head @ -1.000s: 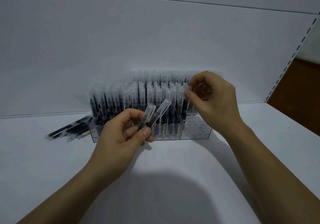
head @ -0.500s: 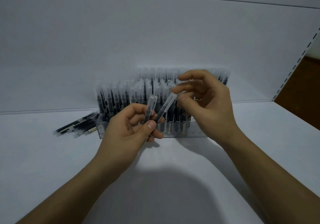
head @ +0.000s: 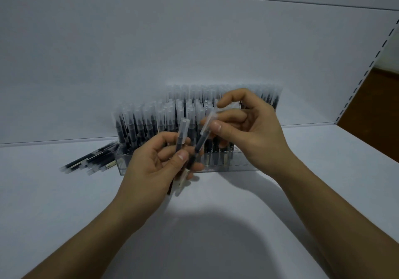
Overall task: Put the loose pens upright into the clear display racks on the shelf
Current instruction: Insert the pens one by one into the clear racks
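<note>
Btwn L hand (head: 149, 168), R hand (head: 257, 132): pen (head: 199, 142) cap-up, axis tilted R

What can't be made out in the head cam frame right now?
1. Free slots in the clear rack: head view, standing pens and the right hand cover them.
2. Count of held pens in the left hand grip: head view, its fingers hide the barrels; two caps show.
3. Count of loose pens: head view, blurred and piled together.
</note>
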Action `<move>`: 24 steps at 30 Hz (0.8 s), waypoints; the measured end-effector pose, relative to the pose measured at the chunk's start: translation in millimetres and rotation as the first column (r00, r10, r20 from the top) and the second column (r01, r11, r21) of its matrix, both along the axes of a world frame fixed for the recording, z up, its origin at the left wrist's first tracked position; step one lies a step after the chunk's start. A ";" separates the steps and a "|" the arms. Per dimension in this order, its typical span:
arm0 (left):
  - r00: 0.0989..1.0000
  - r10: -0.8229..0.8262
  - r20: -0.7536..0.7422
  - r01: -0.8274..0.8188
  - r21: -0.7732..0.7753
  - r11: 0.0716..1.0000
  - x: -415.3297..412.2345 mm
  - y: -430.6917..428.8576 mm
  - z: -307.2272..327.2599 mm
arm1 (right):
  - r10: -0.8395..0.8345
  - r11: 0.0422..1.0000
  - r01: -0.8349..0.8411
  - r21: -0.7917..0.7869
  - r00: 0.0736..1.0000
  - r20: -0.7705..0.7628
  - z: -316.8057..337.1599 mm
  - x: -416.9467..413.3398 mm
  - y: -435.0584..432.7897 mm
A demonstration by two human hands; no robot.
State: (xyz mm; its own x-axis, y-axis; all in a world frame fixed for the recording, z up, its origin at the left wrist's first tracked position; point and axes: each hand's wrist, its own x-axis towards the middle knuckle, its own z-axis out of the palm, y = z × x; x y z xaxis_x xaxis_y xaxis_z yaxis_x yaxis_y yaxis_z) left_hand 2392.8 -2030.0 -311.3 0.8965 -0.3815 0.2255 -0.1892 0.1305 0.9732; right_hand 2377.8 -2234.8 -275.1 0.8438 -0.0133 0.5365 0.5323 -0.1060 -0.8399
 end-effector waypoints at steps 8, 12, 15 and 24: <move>0.988 0.063 0.143 -0.084 0.147 0.986 5.6 0.1 -6.4 | -0.226 0.970 0.215 0.115 0.969 0.103 11.7 3.6 -24.7; 0.986 0.038 0.162 -0.064 0.158 0.985 3.8 0.1 -6.6 | -0.381 0.921 0.390 -0.003 0.902 0.204 10.1 8.2 -35.6; 0.982 0.054 0.179 -0.083 0.157 0.984 4.5 0.2 -6.6 | -0.466 0.867 0.496 -0.047 0.841 0.275 9.4 10.5 -45.0; 0.974 0.006 0.227 -0.052 0.199 0.979 4.4 -1.4 -12.1 | -0.547 0.804 0.593 -0.043 0.766 0.338 8.8 13.0 -52.8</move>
